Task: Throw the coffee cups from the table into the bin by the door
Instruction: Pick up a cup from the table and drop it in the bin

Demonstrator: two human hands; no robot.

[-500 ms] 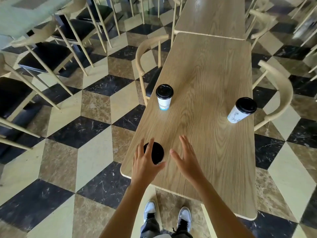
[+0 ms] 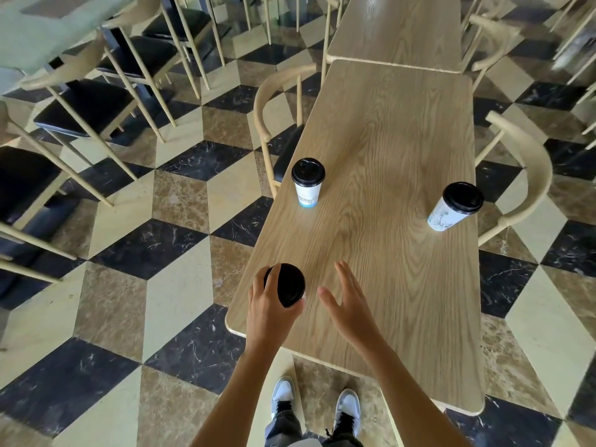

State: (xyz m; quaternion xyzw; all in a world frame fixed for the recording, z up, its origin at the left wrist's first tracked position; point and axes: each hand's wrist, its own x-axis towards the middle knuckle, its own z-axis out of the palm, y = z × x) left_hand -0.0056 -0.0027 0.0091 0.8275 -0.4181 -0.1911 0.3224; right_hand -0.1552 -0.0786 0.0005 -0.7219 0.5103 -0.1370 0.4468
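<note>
Three white paper coffee cups with black lids are on or at a long wooden table (image 2: pixel 403 195). My left hand (image 2: pixel 269 312) is wrapped around the nearest cup (image 2: pixel 288 284) at the table's near left corner; only its black lid shows. My right hand (image 2: pixel 346 304) hovers just right of it, fingers spread, holding nothing. A second cup (image 2: pixel 308 182) stands upright near the left edge, farther back. A third cup (image 2: pixel 453 206) stands near the right edge. No bin or door is in view.
Wooden chairs are tucked at the table's left side (image 2: pixel 280 124) and right side (image 2: pixel 522 175). More chairs with black seats (image 2: pixel 90 104) crowd the left. A second table (image 2: pixel 400 30) adjoins the far end. The floor is checkered tile; my shoes (image 2: pixel 316 411) stand by the near edge.
My left hand has closed around the nearest cup, which it was only reaching over before. My right hand has stayed beside it. The other two cups have not moved.
</note>
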